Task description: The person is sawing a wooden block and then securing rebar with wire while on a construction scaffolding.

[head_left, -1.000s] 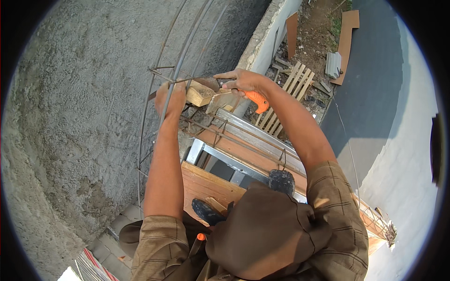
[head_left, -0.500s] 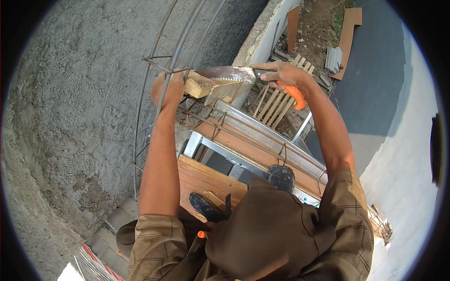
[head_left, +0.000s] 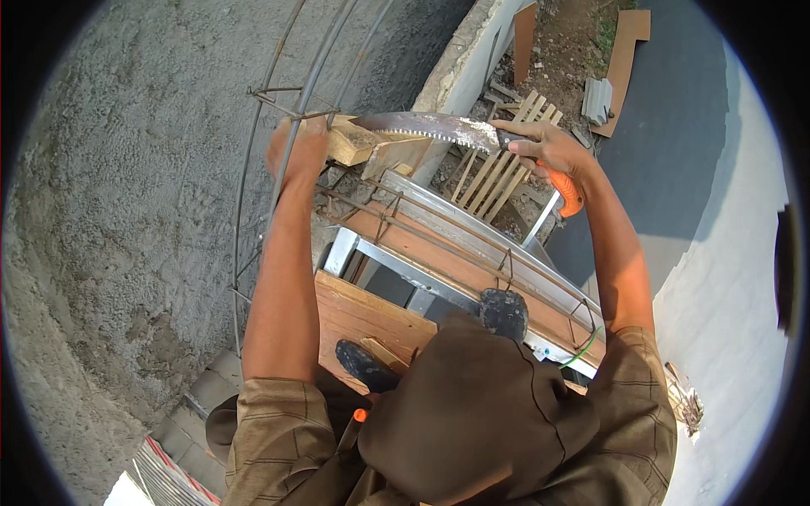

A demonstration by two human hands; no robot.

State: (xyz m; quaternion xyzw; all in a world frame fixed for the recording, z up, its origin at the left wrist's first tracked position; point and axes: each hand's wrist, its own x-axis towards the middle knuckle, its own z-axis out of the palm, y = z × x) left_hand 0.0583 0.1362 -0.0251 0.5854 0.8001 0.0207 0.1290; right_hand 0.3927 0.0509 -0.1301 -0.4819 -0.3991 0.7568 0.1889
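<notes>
The hand saw [head_left: 439, 128] has a grey toothed blade and an orange handle, gripped tight by the right hand [head_left: 548, 148]. It lies nearly level, tip pointing left across the wood block [head_left: 359, 143], which the left hand [head_left: 295, 152] clasps.

Wood block [head_left: 359, 142] against rebar cage [head_left: 291, 135]; saw blade [head_left: 439, 128] across block; scaffold platform [head_left: 456, 253] below; wall [head_left: 126, 211] left.

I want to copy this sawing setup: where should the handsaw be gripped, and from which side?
Grip the handsaw by its orange handle, from the right, as the right hand does. The toothed blade points left into the wood block, which the left hand steadies, so only the handle end is safe.
</notes>
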